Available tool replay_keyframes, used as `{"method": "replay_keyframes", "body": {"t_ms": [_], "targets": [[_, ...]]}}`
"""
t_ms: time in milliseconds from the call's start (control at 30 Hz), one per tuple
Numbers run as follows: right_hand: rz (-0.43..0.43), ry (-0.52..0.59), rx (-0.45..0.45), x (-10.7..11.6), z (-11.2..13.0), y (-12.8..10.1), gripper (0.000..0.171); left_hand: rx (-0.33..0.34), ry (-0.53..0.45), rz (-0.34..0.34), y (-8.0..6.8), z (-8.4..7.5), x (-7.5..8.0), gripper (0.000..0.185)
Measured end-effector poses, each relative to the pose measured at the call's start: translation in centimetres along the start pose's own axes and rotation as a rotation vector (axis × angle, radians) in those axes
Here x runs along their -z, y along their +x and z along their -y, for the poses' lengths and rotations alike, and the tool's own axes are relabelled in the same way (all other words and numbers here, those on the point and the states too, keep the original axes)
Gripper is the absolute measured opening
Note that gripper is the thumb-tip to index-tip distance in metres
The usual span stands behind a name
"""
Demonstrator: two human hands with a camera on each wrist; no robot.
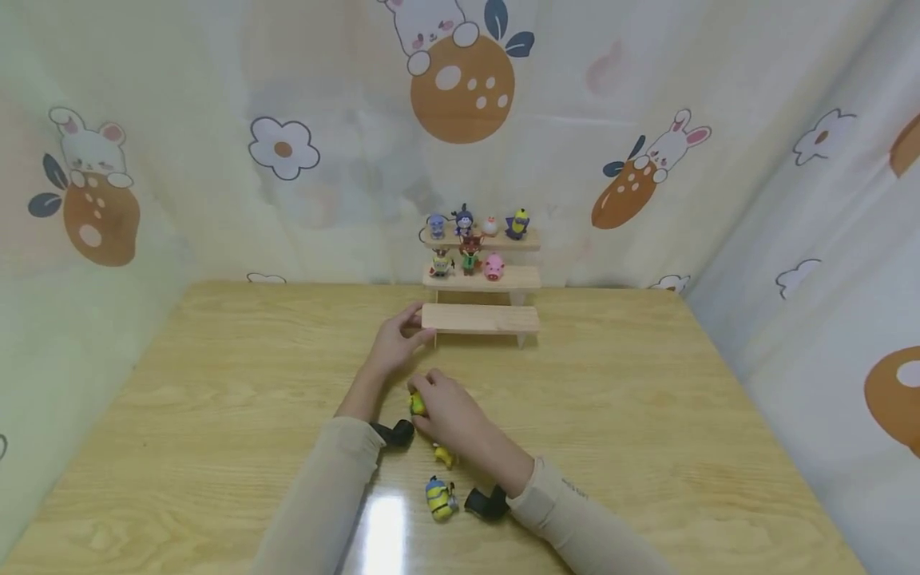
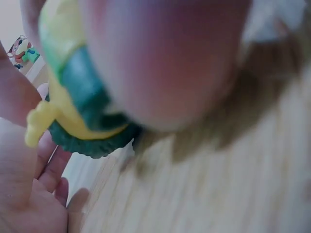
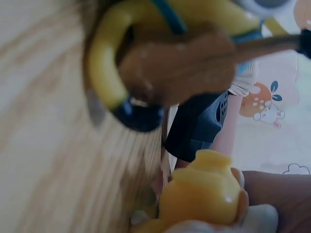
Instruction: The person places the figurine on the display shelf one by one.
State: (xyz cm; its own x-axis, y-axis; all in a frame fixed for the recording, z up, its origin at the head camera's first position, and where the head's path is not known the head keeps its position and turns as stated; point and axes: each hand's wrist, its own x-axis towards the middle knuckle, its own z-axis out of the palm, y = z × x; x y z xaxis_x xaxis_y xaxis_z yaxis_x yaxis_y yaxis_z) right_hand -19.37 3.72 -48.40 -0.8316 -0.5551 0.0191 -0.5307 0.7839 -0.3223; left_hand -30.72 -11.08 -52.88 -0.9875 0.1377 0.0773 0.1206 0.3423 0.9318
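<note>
My left hand (image 1: 395,342) grips the left end of the lowest step of a wooden three-step display stand (image 1: 480,318), thumb at its front edge. Nearer to me, my right hand (image 1: 449,407) pinches a small yellow and green figurine (image 1: 417,403). Large in the left wrist view, that figurine (image 2: 73,92) shows a dark green frilled base, a fingertip covering part of it. Beneath the right wrist lies a yellow figurine (image 1: 444,456). Closer still, a yellow and blue Minion figurine (image 1: 438,499) lies on the table; the right wrist view shows its brown guitar (image 3: 180,63).
Several figurines stand on the upper steps, among them a fox (image 1: 470,257) and a pink pig (image 1: 493,267). Black wrist cameras (image 1: 489,505) sit on both forearms. Behind the wooden table (image 1: 647,399) hangs a printed curtain (image 1: 345,216).
</note>
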Motion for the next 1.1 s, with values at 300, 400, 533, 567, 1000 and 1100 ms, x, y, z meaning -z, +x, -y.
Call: {"method": "replay_keyframes", "body": {"t_ms": [300,400,533,567,1000,1100], "targets": [[-0.035,0.011,0.018,0.5,-0.5,-0.4,0.035,-0.009,-0.033,-0.006,-0.5,0.0,-0.4,0.067],[-0.050,0.014,0.039,0.7,-0.7,-0.5,0.030,-0.006,-0.029,-0.015,-0.8,0.1,-0.3,0.066],[-0.052,0.048,0.020,1.1,-1.3,-0.4,0.031,-0.015,-0.025,-0.011,-0.8,0.5,-0.3,0.066],[-0.048,0.072,0.005,1.3,-1.5,-0.3,0.032,-0.017,-0.027,-0.008,-0.7,0.6,-0.4,0.066],[-0.049,0.087,0.001,4.6,-5.8,0.3,0.028,-0.027,-0.012,-0.017,-0.4,0.3,-0.3,0.067],[-0.026,0.049,-0.009,5.4,-6.6,0.2,0.030,-0.025,-0.001,-0.018,-0.3,0.1,-0.3,0.067]]}}
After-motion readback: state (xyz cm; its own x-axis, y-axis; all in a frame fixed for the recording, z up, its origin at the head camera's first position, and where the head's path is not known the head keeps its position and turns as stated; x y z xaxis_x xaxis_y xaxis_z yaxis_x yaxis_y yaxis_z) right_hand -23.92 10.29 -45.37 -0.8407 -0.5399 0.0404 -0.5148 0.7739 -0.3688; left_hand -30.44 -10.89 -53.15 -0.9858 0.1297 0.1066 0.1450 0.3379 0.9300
